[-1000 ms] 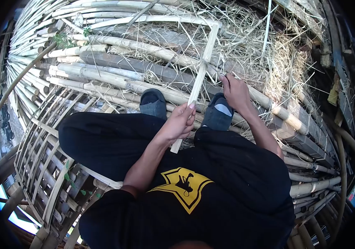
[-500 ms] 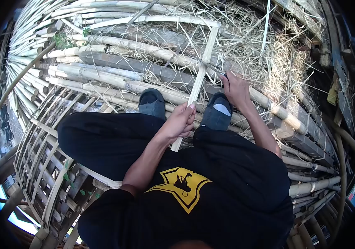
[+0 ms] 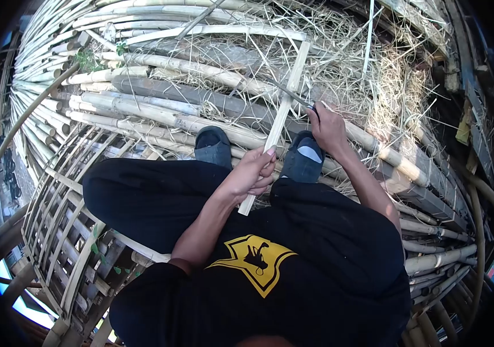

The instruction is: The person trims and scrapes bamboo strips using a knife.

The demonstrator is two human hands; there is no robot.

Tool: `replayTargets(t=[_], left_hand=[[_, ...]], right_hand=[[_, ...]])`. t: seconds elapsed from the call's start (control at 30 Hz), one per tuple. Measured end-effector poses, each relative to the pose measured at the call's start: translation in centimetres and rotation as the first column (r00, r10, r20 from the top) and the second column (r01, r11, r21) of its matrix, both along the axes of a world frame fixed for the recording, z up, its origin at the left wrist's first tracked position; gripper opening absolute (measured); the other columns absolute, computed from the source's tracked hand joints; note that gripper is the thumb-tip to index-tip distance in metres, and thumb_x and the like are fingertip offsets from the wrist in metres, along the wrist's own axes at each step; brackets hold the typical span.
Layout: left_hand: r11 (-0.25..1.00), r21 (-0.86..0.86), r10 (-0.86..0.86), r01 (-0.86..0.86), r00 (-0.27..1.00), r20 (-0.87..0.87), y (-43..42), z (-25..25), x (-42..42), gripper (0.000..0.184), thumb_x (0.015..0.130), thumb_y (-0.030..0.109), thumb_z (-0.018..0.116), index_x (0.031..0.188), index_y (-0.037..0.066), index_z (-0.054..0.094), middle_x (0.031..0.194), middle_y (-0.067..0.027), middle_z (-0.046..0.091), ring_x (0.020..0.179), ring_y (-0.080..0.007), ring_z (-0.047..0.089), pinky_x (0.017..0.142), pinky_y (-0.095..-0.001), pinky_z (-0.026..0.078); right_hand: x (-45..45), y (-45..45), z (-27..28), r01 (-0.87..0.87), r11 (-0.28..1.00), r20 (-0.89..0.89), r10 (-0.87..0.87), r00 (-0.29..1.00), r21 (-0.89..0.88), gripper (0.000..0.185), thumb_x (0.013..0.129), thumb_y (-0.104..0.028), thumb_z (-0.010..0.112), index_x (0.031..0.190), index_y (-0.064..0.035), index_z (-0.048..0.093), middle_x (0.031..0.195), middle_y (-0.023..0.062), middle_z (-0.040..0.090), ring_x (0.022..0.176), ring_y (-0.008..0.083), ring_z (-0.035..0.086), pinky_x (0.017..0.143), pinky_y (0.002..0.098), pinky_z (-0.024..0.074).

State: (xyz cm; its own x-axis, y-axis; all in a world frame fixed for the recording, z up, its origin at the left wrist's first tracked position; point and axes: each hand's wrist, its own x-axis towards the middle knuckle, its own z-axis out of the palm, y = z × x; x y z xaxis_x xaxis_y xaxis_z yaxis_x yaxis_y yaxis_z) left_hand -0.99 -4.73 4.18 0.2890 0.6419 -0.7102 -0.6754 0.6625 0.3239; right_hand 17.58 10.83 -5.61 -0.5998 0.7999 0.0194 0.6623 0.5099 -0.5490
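Observation:
A pale, flat bamboo strip [image 3: 286, 107] slants up and away from my lap. My left hand [image 3: 253, 173] is closed around its lower part, with the thumb on top and the end sticking out below. My right hand [image 3: 328, 128] grips the dark handle of a knife [image 3: 295, 96], whose thin blade lies across the strip above my left hand. How the blade's edge meets the strip is too small to tell. Two dark sandals [image 3: 213, 147] are on my feet, just beyond my hands.
Long bamboo poles [image 3: 172, 118] run crosswise under and beyond my feet. Thin shavings [image 3: 351, 69] lie heaped at the upper right. A woven bamboo lattice [image 3: 65, 231] stands at the left. Another pale strip [image 3: 218, 29] lies across the top.
The knife blade now shows more clearly across the strip, at a steeper slant. The strip's far end has shifted slightly down and right, and my left hand is slightly lower.

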Motion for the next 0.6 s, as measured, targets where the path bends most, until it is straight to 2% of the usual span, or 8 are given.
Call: replayTargets(t=[0.13, 0.3, 0.33, 0.37, 0.4, 0.47, 0.53, 0.6], left_hand=[[0.999, -0.036, 0.035, -0.037, 0.998, -0.057, -0.1, -0.2, 0.2, 0.02, 0.102, 0.028, 0.044, 0.093, 0.011, 0.046, 0.058, 0.006, 0.028, 0.036, -0.0022, 0.021, 0.03, -0.0194, 0.016], [0.999, -0.052, -0.011, 0.006, 0.996, -0.086, -0.4, 0.3, 0.1, 0.021, 0.102, 0.029, 0.043, 0.094, 0.011, 0.047, 0.059, 0.0057, 0.028, 0.036, -0.0023, 0.021, 0.03, -0.0194, 0.016], [0.998, -0.055, -0.019, 0.014, 0.996, -0.083, -0.8, 0.4, 0.0, 0.021, 0.102, 0.029, 0.043, 0.094, 0.011, 0.047, 0.059, 0.0057, 0.028, 0.036, -0.0023, 0.021, 0.03, -0.0194, 0.016], [1.0, -0.024, -0.02, 0.019, 0.999, -0.048, -1.0, 0.4, -0.3, 0.021, 0.102, 0.029, 0.043, 0.094, 0.011, 0.047, 0.059, 0.0057, 0.028, 0.036, -0.0023, 0.021, 0.03, -0.0193, 0.016], [1.0, 0.016, -0.012, 0.012, 1.0, -0.017, -0.9, 0.3, -0.6, 0.021, 0.102, 0.029, 0.043, 0.094, 0.011, 0.047, 0.059, 0.0057, 0.028, 0.036, -0.0024, 0.021, 0.03, -0.0193, 0.016], [1.0, 0.023, -0.008, 0.008, 0.999, -0.032, -0.7, 0.0, -1.0, 0.02, 0.102, 0.029, 0.043, 0.094, 0.011, 0.046, 0.058, 0.0059, 0.028, 0.036, -0.0023, 0.021, 0.03, -0.0191, 0.016], [1.0, 0.023, 0.022, -0.022, 1.0, -0.013, -0.7, -0.2, -0.8, 0.021, 0.103, 0.029, 0.042, 0.093, 0.011, 0.046, 0.059, 0.0058, 0.028, 0.036, -0.0023, 0.021, 0.03, -0.019, 0.017], [1.0, 0.025, 0.019, -0.019, 1.0, -0.019, -0.2, -0.3, -0.2, 0.022, 0.103, 0.029, 0.041, 0.093, 0.01, 0.046, 0.059, 0.0056, 0.028, 0.036, -0.0025, 0.021, 0.03, -0.0191, 0.017]], right_hand=[[-2.0, -1.6, 5.2, -0.227, 0.967, -0.279, 0.25, 0.927, 0.112, 0.035, 0.09, -0.038, 0.059, 0.086, -0.0029, 0.054, 0.07, 0.0124, 0.057, 0.063, 0.0319, 0.06, 0.054, 0.0396, 0.0466], [-1.0, -0.7, 3.5, -0.455, 0.841, -0.257, 0.527, 0.81, 0.293, 0.036, 0.091, -0.04, 0.056, 0.086, -0.0049, 0.051, 0.07, 0.0112, 0.056, 0.062, 0.0303, 0.06, 0.053, 0.0381, 0.048], [0.3, 1.2, 1.0, -0.246, 0.963, 0.012, 0.246, 0.969, 0.108, 0.035, 0.095, -0.038, 0.051, 0.087, -0.0041, 0.052, 0.07, 0.0147, 0.059, 0.064, 0.033, 0.061, 0.054, 0.0415, 0.0482], [1.4, 4.2, -0.9, 0.182, 0.98, 0.35, -0.144, 0.926, -0.078, 0.035, 0.099, -0.035, 0.043, 0.092, -0.0025, 0.052, 0.069, 0.019, 0.061, 0.064, 0.0363, 0.061, 0.059, 0.0472, 0.0482], [5.2, 7.2, -5.1, 0.405, 0.914, 0.308, -0.39, 0.868, 0.015, 0.036, 0.101, -0.032, 0.036, 0.091, -0.0018, 0.053, 0.066, 0.0213, 0.06, 0.063, 0.0384, 0.061, 0.061, 0.0499, 0.0463], [6.4, 8.4, -0.7, 0.587, 0.8, 0.051, -0.596, 0.802, 0.122, 0.04, 0.101, -0.034, 0.037, 0.087, -0.0006, 0.055, 0.063, 0.0211, 0.059, 0.059, 0.0373, 0.059, 0.059, 0.0476, 0.0434], [6.1, 7.9, 3.3, 0.643, 0.765, -0.018, -0.644, 0.765, -0.036, 0.043, 0.101, -0.036, 0.04, 0.086, 0.0006, 0.056, 0.062, 0.0193, 0.058, 0.056, 0.035, 0.055, 0.056, 0.0448, 0.0399], [5.6, 6.8, 4.1, 0.52, 0.844, -0.176, -0.536, 0.826, -0.13, 0.041, 0.1, -0.038, 0.045, 0.088, 0.0004, 0.054, 0.059, 0.0107, 0.052, 0.051, 0.0217, 0.048, 0.053, 0.0397, 0.0378]])
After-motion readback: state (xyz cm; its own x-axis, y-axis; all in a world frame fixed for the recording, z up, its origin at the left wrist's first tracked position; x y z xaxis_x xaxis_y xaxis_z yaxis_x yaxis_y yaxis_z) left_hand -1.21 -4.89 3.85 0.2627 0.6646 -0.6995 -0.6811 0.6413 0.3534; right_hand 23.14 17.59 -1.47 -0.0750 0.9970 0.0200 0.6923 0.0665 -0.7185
